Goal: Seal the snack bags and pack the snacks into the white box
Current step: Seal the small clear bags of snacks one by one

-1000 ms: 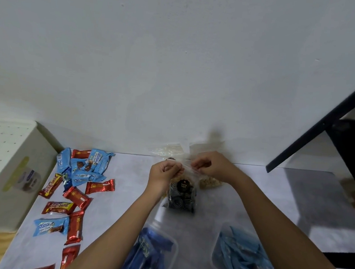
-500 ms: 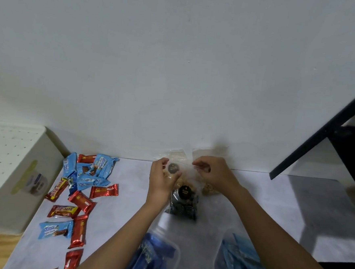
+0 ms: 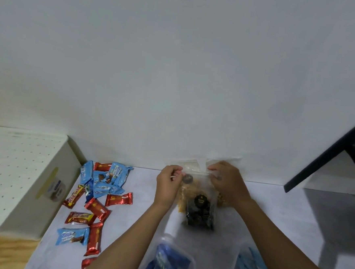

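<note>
At the left edge of the frame stands the white box [image 3: 22, 182], its dotted lid on. Just right of it, red and blue wrapped snacks [image 3: 99, 194] lie scattered on the pale table [image 3: 292, 216]. In the lower centre the left hand [image 3: 169, 184] pinches the left end of a clear snack bag [image 3: 199, 205] along its top edge, and the right hand [image 3: 226, 179] pinches the right end. The bag stands near the wall, holding dark round sweets. Two clear containers of blue snacks [image 3: 167, 261] sit at the bottom edge. A black frame [image 3: 328, 153] crosses the right side.
</note>
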`<state>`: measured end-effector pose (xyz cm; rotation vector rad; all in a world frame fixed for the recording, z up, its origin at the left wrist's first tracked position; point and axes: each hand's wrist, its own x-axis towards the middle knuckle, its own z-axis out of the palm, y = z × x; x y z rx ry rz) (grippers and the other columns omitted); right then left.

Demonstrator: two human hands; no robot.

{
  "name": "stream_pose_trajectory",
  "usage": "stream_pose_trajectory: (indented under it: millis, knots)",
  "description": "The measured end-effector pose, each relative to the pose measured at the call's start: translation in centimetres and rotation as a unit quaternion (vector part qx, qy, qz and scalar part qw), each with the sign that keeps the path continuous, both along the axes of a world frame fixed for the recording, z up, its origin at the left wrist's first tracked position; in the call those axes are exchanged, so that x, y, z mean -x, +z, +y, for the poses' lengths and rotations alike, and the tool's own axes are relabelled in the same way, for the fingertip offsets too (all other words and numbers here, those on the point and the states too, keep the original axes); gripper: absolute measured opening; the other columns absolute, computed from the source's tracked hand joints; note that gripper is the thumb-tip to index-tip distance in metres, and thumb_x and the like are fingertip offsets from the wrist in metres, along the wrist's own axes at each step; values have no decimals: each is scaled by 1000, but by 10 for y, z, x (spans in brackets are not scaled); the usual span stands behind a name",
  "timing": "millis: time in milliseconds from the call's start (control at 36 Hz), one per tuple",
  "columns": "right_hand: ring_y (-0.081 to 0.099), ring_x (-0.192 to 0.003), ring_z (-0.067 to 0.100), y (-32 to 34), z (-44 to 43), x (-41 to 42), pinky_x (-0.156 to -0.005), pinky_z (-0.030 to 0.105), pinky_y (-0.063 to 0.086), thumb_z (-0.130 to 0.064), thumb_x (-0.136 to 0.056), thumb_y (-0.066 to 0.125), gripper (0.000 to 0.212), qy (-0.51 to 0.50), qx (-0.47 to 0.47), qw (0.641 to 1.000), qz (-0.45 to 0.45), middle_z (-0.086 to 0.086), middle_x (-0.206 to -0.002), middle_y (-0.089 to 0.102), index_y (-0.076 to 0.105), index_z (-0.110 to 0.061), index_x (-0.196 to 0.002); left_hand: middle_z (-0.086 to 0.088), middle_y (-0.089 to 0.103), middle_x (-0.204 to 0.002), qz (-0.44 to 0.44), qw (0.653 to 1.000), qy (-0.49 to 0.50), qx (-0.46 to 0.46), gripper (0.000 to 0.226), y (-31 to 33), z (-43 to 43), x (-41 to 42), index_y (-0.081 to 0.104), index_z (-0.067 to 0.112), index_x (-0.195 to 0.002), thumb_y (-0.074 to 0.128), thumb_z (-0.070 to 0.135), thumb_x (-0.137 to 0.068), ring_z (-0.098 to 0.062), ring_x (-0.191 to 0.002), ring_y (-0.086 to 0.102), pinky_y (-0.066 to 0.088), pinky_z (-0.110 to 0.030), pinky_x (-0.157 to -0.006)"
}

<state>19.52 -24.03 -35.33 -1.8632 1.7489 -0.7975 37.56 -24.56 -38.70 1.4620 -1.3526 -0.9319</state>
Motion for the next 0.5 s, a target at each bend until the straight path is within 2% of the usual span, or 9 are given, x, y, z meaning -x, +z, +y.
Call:
stream_pose_trajectory:
  millis: [139,222,361,500]
  knots:
    - [54,-113,17,26,18,-23,-97,32,44,-15,-82,64,33,-38,-19,998,52,-1,-120,60,62,-17,-114,5,63,-98,-25,998,-41,29,12,26,8,-34,64,19,-100,58,21,-90,-4,-91,58,46,-10,-77]
    - [52,-118,18,40,34,-57,-98,31,42,-18,-83,63,37,-69,-26,995,64,-2,-127,57,59,-19,-120,5,60,-108,-121,985,-104,67,21,44,16,-73,61,18,-108,51,29,-93,-7,-103,52,42,-19,-88]
    - [51,-120,22,46,70,-143,-98,31,39,-24,-86,60,41,-92,-32,992,81,2,-132,54,54,-18,-126,-2,52,-124,-234,952,-143,133,34,63,37,-168,54,13,-119,47,35,-94,-15,-122,41,29,-21,-99]
    - [51,-120,21,46,109,-250,-101,32,39,-32,-85,63,42,-102,-18,993,49,3,-130,56,57,-18,-124,-7,44,-134,-283,937,-139,153,40,79,69,-286,48,10,-126,46,34,-94,-20,-130,34,25,-23,-105]
